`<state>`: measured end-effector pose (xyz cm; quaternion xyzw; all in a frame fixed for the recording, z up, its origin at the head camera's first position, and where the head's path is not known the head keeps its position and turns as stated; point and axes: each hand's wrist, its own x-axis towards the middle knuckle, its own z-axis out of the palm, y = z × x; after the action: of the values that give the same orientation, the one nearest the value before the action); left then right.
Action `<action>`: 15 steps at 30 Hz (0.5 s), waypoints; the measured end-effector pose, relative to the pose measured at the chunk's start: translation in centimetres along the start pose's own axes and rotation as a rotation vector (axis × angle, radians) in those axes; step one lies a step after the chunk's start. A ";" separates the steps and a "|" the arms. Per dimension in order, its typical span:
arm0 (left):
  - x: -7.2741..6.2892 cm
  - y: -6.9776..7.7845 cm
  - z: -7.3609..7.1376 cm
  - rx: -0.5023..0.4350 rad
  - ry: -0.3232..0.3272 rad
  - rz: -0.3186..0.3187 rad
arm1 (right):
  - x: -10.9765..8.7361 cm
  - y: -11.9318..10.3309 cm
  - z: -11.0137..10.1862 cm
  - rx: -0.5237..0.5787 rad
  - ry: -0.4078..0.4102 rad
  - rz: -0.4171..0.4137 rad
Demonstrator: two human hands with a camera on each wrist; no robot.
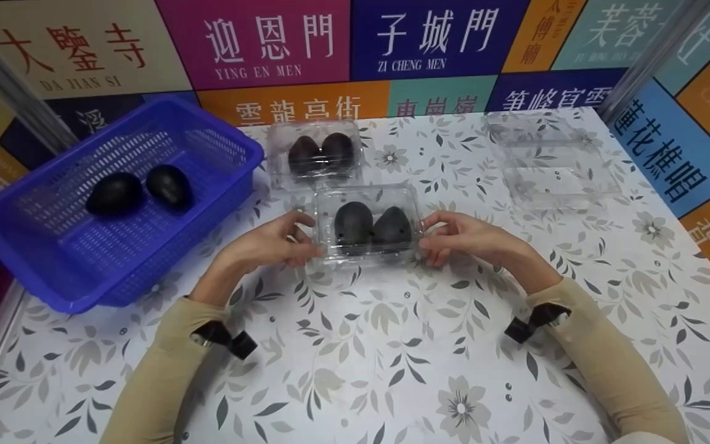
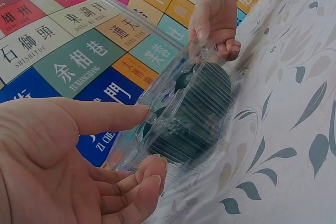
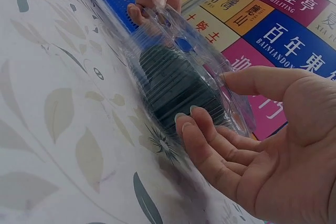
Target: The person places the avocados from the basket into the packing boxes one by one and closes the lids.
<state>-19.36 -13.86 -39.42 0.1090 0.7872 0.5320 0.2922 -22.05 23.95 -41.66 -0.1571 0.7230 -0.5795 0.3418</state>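
A clear plastic clamshell box [image 1: 367, 190], its lid down, holds two dark avocados [image 1: 354, 222] side by side. At its left end my left hand [image 1: 276, 240] grips the edge, thumb along the rim and fingers curled below. My right hand [image 1: 467, 235] grips the opposite end in the same way. In the left wrist view, the thumb [image 2: 113, 116] lies against the lid's edge. From the right wrist, the ribbed wall of the box [image 3: 178, 98] shows between the fingers, with the dark fruit behind it.
Behind stands another clear box [image 1: 278, 176] with two dark avocados. To the left, a blue plastic basket [image 1: 225, 172] contains two more avocados [image 1: 114, 193]. An open clear box [image 1: 558, 163] with no fruit lies at the back right. Printed panels [image 1: 269, 46] border the flowered tabletop.
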 end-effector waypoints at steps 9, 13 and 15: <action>0.1 -0.2 0.0 0.021 -0.007 -0.015 | 0.0 0.1 0.2 -0.014 -0.093 0.029; 0.1 -0.3 0.0 0.023 -0.033 -0.024 | 0.2 0.2 0.5 0.036 -0.114 0.065; 0.2 -0.2 0.0 0.014 -0.053 -0.029 | 0.3 0.2 0.6 0.060 -0.121 0.077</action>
<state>-19.47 -13.87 -39.70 0.1136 0.7843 0.5193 0.3197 -21.79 23.43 -42.03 -0.1534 0.6888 -0.5769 0.4114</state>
